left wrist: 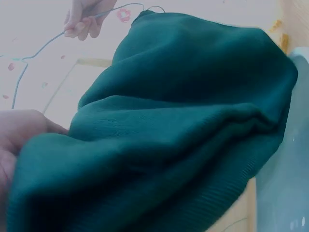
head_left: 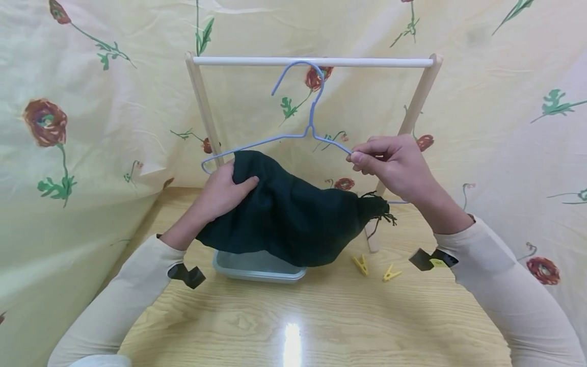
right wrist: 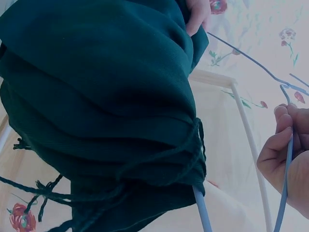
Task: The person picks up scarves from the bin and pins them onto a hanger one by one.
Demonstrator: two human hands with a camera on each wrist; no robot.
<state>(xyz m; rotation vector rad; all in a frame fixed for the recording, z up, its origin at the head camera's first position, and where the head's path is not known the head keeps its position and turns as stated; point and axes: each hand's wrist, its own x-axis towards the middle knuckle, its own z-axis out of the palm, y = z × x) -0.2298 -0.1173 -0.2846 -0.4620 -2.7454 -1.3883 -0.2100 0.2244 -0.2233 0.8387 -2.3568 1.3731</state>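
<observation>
A dark green scarf (head_left: 293, 214) with a fringed end hangs bunched around the lower bar of a blue wire hanger (head_left: 312, 113). My left hand (head_left: 224, 191) grips the scarf near the hanger's left end, thumb on top of the cloth; its other fingers are mostly hidden. The hanger's right shoulder is pinched between thumb and fingers of my right hand (head_left: 390, 163). In the right wrist view, loose fringe strands (right wrist: 43, 195) dangle beside the cloth, and the bar comes out from under the scarf's gathered end.
Behind the hanger stands a wooden rack with a white rail (head_left: 367, 62). Below the scarf sits a pale blue plastic tub (head_left: 259, 273). Two yellow clothespins (head_left: 361, 265) lie on the wooden table (head_left: 220, 326). Flower-patterned cloth (head_left: 91, 204) surrounds the table.
</observation>
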